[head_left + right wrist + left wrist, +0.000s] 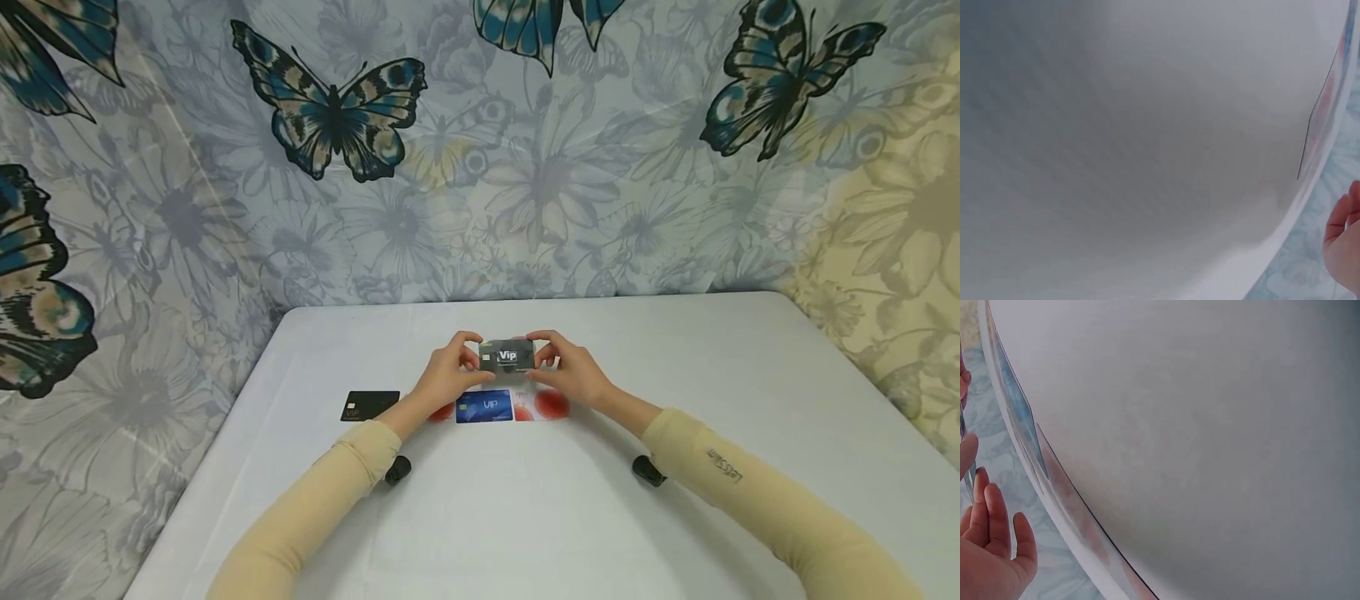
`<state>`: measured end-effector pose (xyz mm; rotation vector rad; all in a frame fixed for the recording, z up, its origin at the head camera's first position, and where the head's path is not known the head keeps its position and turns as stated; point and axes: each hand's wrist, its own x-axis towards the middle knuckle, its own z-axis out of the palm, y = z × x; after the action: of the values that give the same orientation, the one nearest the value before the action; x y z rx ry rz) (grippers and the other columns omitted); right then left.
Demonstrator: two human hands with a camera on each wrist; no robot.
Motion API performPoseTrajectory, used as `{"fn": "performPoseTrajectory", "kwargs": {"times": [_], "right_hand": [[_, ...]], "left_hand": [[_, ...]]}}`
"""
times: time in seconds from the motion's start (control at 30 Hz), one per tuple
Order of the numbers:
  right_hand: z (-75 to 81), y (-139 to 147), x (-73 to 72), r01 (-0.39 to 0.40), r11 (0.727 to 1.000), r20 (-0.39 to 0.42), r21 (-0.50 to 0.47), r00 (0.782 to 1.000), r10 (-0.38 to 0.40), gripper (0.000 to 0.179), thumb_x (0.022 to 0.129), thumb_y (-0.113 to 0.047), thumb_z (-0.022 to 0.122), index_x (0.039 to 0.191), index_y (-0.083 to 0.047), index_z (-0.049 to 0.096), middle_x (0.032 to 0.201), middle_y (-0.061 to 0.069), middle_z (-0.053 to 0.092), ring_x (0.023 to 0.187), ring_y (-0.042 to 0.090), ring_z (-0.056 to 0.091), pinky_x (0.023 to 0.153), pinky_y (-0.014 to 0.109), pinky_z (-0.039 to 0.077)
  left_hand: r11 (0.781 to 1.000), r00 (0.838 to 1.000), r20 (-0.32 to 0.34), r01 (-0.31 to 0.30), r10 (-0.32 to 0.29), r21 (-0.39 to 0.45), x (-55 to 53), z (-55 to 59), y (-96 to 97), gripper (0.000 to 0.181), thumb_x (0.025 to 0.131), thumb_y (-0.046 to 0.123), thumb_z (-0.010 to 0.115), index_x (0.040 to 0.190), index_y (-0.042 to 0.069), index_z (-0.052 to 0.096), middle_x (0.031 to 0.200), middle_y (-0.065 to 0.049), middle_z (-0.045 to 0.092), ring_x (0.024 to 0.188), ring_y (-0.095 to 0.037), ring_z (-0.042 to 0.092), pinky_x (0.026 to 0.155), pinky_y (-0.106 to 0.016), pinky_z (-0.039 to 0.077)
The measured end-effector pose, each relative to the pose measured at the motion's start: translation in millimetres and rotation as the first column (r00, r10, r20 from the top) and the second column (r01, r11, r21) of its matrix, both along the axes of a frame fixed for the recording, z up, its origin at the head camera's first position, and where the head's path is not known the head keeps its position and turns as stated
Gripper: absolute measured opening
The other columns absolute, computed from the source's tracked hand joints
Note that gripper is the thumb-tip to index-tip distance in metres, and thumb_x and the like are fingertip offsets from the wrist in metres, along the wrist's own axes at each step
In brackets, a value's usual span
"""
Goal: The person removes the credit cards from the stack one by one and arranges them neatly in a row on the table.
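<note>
Vip card [507, 356] is flat rect. w/ chip [486, 357]

an indoor nook, home or studio unclear: butterfly-print hangings [540, 200] behind and beside a white table [517, 517].

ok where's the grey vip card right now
Just right of centre in the head view, the grey Vip card is held between the left hand and right hand, appearing just above the blue VIP card.

Blue card [483, 408]: "VIP". Grey card [495, 365] beyond it: "Vip". Black card [371, 405], left of it: faint "VIP". Sleeve [780, 508], right: lettering unclear.
</note>
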<state>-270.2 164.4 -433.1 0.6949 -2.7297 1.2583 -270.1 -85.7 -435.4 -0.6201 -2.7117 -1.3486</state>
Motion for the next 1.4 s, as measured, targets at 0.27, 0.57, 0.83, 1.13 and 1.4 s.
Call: {"fn": "performPoseTrajectory", "kwargs": {"times": [0.27,0.57,0.83,1.13,1.4], "right_hand": [[2.7,-2,10.6,-0.003,1.0,0.064,0.004,0.998,0.003,0.055,0.086,-0.017,0.077,0.134,-0.017,0.049,0.086,-0.003,0.064,0.075,0.017,0.056,0.065,0.033,0.044],[2.4,1,26.5,-0.015,1.0,0.043,-0.006,0.999,0.015,0.056,0.083,-0.014,0.078,0.132,-0.014,0.051,0.087,-0.006,0.066,0.073,0.019,0.054,0.063,0.028,0.045],[2.7,5,37.5,-0.034,0.999,0.045,-0.03,0.998,0.035,0.057,0.083,-0.014,0.079,0.133,-0.014,0.051,0.087,-0.006,0.065,0.07,0.019,0.052,0.057,0.026,0.043],[0.8,13,49.0,-0.057,0.997,0.061,-0.05,0.996,0.06,0.058,0.081,-0.015,0.081,0.131,-0.013,0.053,0.084,-0.007,0.064,0.072,0.015,0.052,0.061,0.025,0.042],[0.7,19,56.5,-0.071,0.997,0.072,-0.029,0.995,0.073,0.056,0.082,-0.014,0.08,0.131,-0.014,0.053,0.082,-0.008,0.064,0.074,0.015,0.054,0.061,0.024,0.042]], "left_hand": [[1.0,1.0,0.011,0.002,-0.001,-0.006,11.7,2.4,-4.0,0.058,0.082,0.022,0.081,0.128,0.011,0.048,0.082,0.005,0.061,0.08,-0.014,0.056,0.077,-0.033,0.046],[1.0,0.999,0.027,0.018,-0.018,0.006,30.0,5.2,-4.2,0.058,0.081,0.019,0.081,0.128,0.008,0.048,0.083,0.005,0.06,0.083,-0.015,0.059,0.077,-0.035,0.047],[0.999,0.999,0.004,0.037,-0.037,0.006,42.4,6.1,-2.2,0.057,0.08,0.017,0.082,0.126,0.008,0.05,0.082,0.004,0.062,0.079,-0.012,0.059,0.078,-0.033,0.049],[0.998,0.997,0.036,0.061,-0.062,0.015,52.9,5.7,-0.3,0.054,0.08,0.016,0.082,0.125,0.01,0.052,0.086,0.004,0.065,0.083,-0.015,0.062,0.075,-0.029,0.049],[0.999,0.998,0.06,0.035,-0.033,-0.023,60.5,7.1,3.1,0.054,0.079,0.018,0.082,0.125,0.012,0.055,0.088,0.006,0.067,0.085,-0.011,0.062,0.077,-0.03,0.047]]}}
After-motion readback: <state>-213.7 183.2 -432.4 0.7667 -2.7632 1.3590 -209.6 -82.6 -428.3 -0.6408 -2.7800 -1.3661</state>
